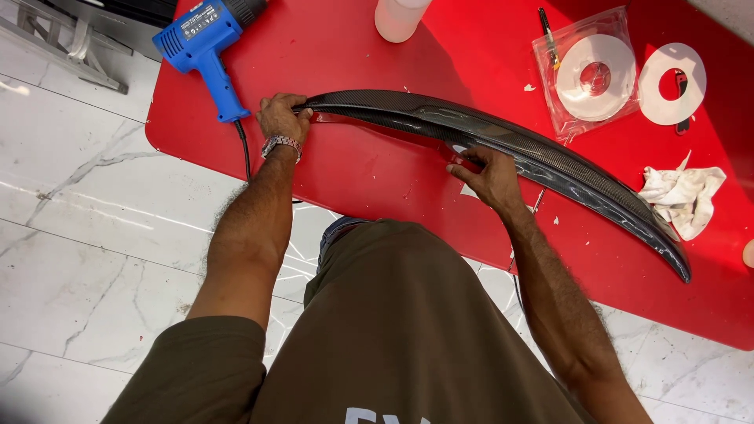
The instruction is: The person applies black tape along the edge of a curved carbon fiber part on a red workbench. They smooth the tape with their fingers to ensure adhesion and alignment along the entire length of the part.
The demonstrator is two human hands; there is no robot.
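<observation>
At the far left of the red bench (377, 169) lies a blue heat gun (206, 43), its handle pointing toward the near edge and its cord dropping over the side. Just right of it the left hand (281, 118), a metal watch at the wrist, has its grip closed over the pointed left tip of a long, curved carbon-fibre spoiler (503, 141), fingers curled over the top edge. The spoiler sweeps across the bench from there to the right, its far end near the bench's near-right edge. About mid-length the right hand (488, 174) pinches the spoiler's near edge, thumb and fingertips pressed together on it; what lies between them cannot be made out. Beyond the spoiler stands a white bottle (399, 17), then a clear bag with a roll of tape (594, 74), a second white roll (672, 82), and, just behind the spoiler's right end, a crumpled white cloth (685, 196).
</observation>
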